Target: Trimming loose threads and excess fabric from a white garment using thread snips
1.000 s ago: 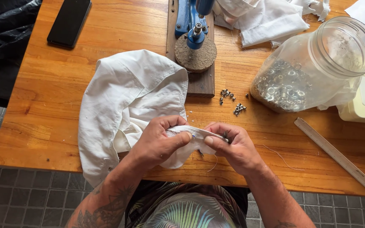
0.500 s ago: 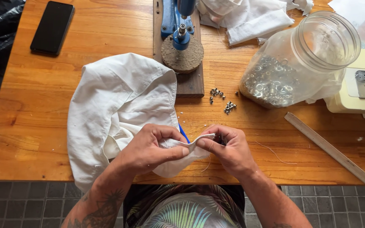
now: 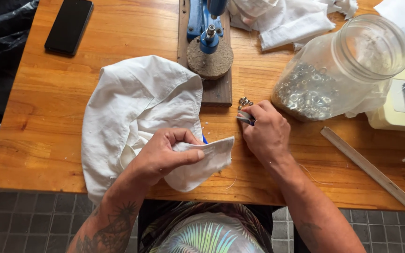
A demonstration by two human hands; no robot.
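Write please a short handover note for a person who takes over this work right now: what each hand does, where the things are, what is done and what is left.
Left hand: shut on a folded edge of the white cloth, held over the front of the wooden table.
Right hand: fingers at the small pile of metal eyelets, pinching something small; what exactly, I cannot tell.
Blue hand press stands behind the cloth on its board. Glass jar with more eyelets lies to the right.
Done: cloth edge folded and gripped.
Left: no eyelet shows on the cloth edge yet; the edge is not under the press.
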